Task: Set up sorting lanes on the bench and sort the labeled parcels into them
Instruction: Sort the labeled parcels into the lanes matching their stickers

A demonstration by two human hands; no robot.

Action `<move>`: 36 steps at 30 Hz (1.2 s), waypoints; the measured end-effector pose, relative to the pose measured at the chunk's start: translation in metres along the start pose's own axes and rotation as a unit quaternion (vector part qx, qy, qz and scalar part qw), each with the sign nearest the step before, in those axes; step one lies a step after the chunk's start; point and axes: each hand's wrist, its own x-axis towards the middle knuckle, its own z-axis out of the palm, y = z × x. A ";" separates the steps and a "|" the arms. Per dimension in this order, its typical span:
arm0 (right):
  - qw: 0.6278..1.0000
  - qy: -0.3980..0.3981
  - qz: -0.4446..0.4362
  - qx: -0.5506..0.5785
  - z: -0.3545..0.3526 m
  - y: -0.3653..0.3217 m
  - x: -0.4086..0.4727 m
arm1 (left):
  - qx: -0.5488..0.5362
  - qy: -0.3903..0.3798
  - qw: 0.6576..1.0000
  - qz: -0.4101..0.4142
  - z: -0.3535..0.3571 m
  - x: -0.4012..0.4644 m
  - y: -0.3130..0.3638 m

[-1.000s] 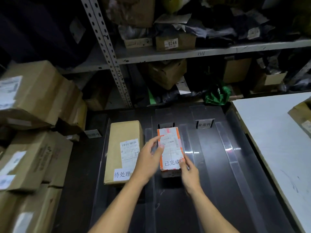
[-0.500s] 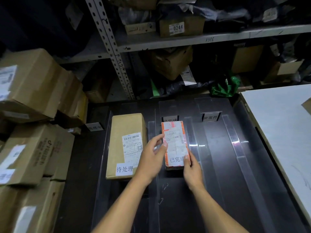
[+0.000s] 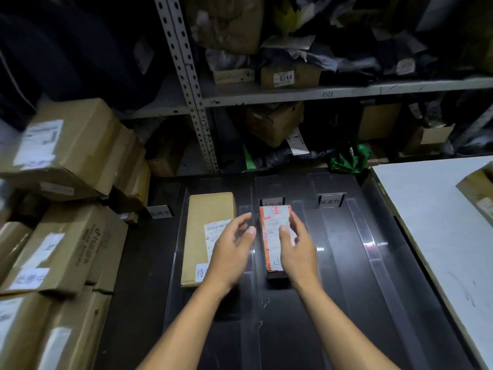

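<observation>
A small orange-and-white parcel (image 3: pixel 272 222) lies lengthwise in the middle lane of the dark bench (image 3: pixel 346 295). My right hand (image 3: pixel 297 252) grips it, thumb on its top face and fingers along its right edge. Just left of the parcel, my left hand (image 3: pixel 230 252) hovers with fingers spread, touching nothing. A long brown parcel (image 3: pixel 206 209) with a barcode label lies in the lane to the left, partly hidden by my left hand. Clear dividers (image 3: pixel 360 231) separate the lanes. Small lane signs (image 3: pixel 330 201) stand at the far ends.
Stacked brown cartons (image 3: pixel 66 148) crowd the left side. A metal shelf rack (image 3: pixel 346 90) full of boxes and bags rises behind the bench. A white table (image 3: pixel 440 228) with a carton (image 3: pixel 480 188) on it adjoins on the right.
My left hand has come off the small parcel and opened. The right hand has slid up along the parcel's right side, and the parcel now rests in the middle lane.
</observation>
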 end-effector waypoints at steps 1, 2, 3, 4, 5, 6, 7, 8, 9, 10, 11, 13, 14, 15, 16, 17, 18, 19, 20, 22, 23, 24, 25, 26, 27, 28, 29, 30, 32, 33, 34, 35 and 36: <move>1.000 -0.010 -0.020 0.018 0.005 -0.016 -0.002 | 0.001 0.009 1.000 0.008 -0.009 -0.002 0.003; 0.998 -0.024 -0.045 0.037 0.012 -0.036 -0.008 | -0.001 0.020 1.000 0.021 -0.021 -0.005 0.008; 0.995 -0.043 -0.070 0.049 0.020 -0.055 -0.014 | -0.006 0.033 0.999 0.035 -0.034 -0.009 0.014; 0.992 -0.063 -0.092 0.052 0.029 -0.072 -0.021 | -0.013 0.046 0.998 0.046 -0.048 -0.012 0.018; 0.989 -0.083 -0.112 0.052 0.040 -0.089 -0.029 | -0.020 0.058 0.996 0.057 -0.062 -0.015 0.023; 0.985 -0.101 -0.126 0.052 0.052 -0.103 -0.036 | -0.028 0.069 0.995 0.068 -0.078 -0.019 0.027; 0.983 -0.116 -0.135 0.053 0.065 -0.116 -0.045 | -0.033 0.079 0.993 0.078 -0.095 -0.023 0.030; 0.980 -0.127 -0.142 0.052 0.079 -0.127 -0.054 | -0.037 0.088 0.992 0.087 -0.113 -0.028 0.033; 0.978 -0.138 -0.146 0.050 0.094 -0.135 -0.063 | -0.038 0.095 0.990 0.093 -0.131 -0.033 0.034; 0.977 -0.149 -0.145 0.047 0.109 -0.141 -0.072 | -0.038 0.102 0.989 0.096 -0.150 -0.039 0.033; 0.976 -0.161 -0.141 0.044 0.126 -0.146 -0.082 | -0.038 0.108 0.989 0.097 -0.169 -0.045 0.031; 0.974 -0.181 -0.135 0.025 0.160 -0.150 -0.101 | -0.041 0.127 0.987 0.095 -0.209 -0.055 0.022; 0.973 -0.188 -0.131 0.012 0.177 -0.150 -0.110 | -0.043 0.138 0.985 0.090 -0.230 -0.059 0.017; 0.973 -0.194 -0.126 -0.001 0.195 -0.150 -0.118 | -0.045 0.151 0.984 0.083 -0.251 -0.062 0.010; 0.972 -0.202 -0.118 -0.013 0.213 -0.149 -0.126 | -0.045 0.163 0.982 0.077 -0.272 -0.065 0.004; 0.971 -0.212 -0.104 -0.023 0.231 -0.147 -0.133 | -0.043 0.176 0.981 0.071 -0.292 -0.068 -0.002; 0.970 -0.227 -0.081 -0.029 0.248 -0.146 -0.139 | -0.040 0.189 0.979 0.063 -0.311 -0.071 -0.008; 0.968 -0.243 -0.052 -0.029 0.264 -0.144 -0.144 | -0.041 0.200 0.977 0.054 -0.330 -0.074 -0.015; 0.966 -0.257 -0.022 -0.028 0.279 -0.142 -0.149 | -0.044 0.209 0.976 0.045 -0.348 -0.076 -0.021; 0.964 -0.263 0.018 -0.033 0.306 -0.137 -0.158 | -0.048 0.224 0.973 0.027 -0.381 -0.082 -0.034; 0.965 -0.258 0.028 -0.037 0.318 -0.135 -0.162 | -0.048 0.232 0.971 0.020 -0.395 -0.085 -0.040; 0.967 -0.249 0.033 -0.038 0.328 -0.132 -0.164 | -0.048 0.238 0.970 0.014 -0.408 -0.088 -0.045; 0.970 -0.239 0.035 -0.035 0.337 -0.133 -0.166 | -0.050 0.242 0.969 0.008 -0.419 -0.090 -0.050; 0.973 -0.228 0.033 -0.026 0.344 -0.135 -0.165 | -0.052 0.245 0.968 0.004 -0.427 -0.091 -0.055; 0.976 -0.215 0.030 -0.009 0.349 -0.140 -0.162 | -0.058 0.245 0.968 0.002 -0.433 -0.090 -0.057; 0.980 -0.197 0.029 0.015 0.354 -0.148 -0.155 | -0.065 0.245 0.967 0.002 -0.437 -0.088 -0.057; 0.983 -0.179 0.029 0.035 0.359 -0.157 -0.145 | -0.071 0.242 0.968 0.004 -0.440 -0.083 -0.054; 0.985 -0.162 0.028 0.047 0.363 -0.168 -0.132 | -0.076 0.237 0.969 0.007 -0.441 -0.076 -0.049; 0.988 -0.141 0.020 0.056 0.370 -0.191 -0.104 | -0.075 0.226 0.971 0.019 -0.442 -0.057 -0.035; 0.989 -0.137 0.013 0.054 0.373 -0.202 -0.091 | -0.067 0.224 0.972 0.027 -0.441 -0.046 -0.027; 0.990 -0.133 0.007 0.046 0.375 -0.211 -0.080 | -0.061 0.223 0.972 0.037 -0.440 -0.034 -0.019; 0.991 -0.130 0.003 0.034 0.378 -0.220 -0.070 | -0.060 0.221 0.972 0.048 -0.438 -0.022 -0.011; 0.992 -0.125 0.001 0.018 0.381 -0.226 -0.062 | -0.058 0.221 0.972 0.056 -0.437 -0.010 -0.003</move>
